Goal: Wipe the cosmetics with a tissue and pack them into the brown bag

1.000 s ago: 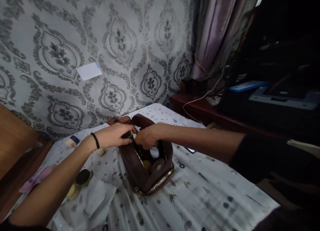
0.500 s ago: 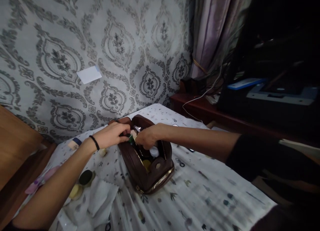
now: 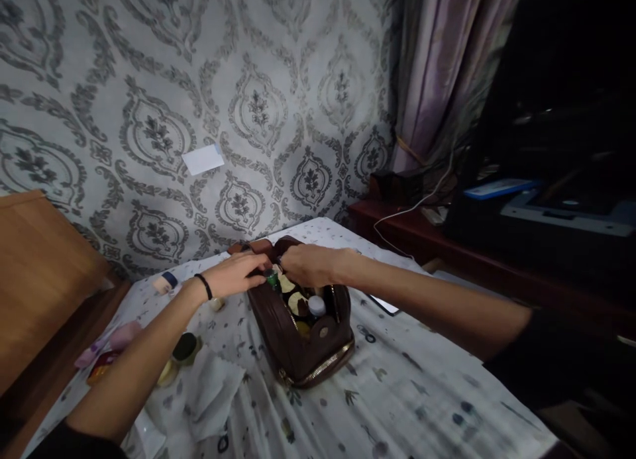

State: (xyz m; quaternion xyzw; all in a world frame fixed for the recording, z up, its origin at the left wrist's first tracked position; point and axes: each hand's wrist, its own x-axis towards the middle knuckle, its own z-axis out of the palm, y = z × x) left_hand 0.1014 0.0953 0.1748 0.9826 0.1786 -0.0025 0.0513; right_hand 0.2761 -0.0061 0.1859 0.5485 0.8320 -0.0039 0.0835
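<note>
A dark brown cosmetic bag (image 3: pixel 278 343) with gold zips stands unzipped on the patterned sheet. My left hand (image 3: pixel 238 273), a black band at its wrist, is closed at the bag's left rim, thumb and fingers on the edge. Just beside those fingertips a green item (image 3: pixel 271 278) shows inside. My right hand (image 3: pixel 308 263) reaches into the far end of the bag with its fingers curled down; what they hold, if anything, is hidden. A white round lid (image 3: pixel 317 306) and pale yellow round items (image 3: pixel 298 304) lie in the bag.
Left of the bag are a dark-lidded jar (image 3: pixel 185 348), a crumpled white cloth (image 3: pixel 218 386), a white tube (image 3: pixel 148 436) and a blue-capped item (image 3: pixel 165 283). A phone (image 3: pixel 385 305) lies right of it. Behind stands the patterned wall (image 3: pixel 258 108); a white cable (image 3: pixel 392 217) hangs near the red-brown furniture.
My right hand has moved toward the bag's far end, uncovering the pale yellow items. My left hand stays at the left rim. The view has shifted a little left.
</note>
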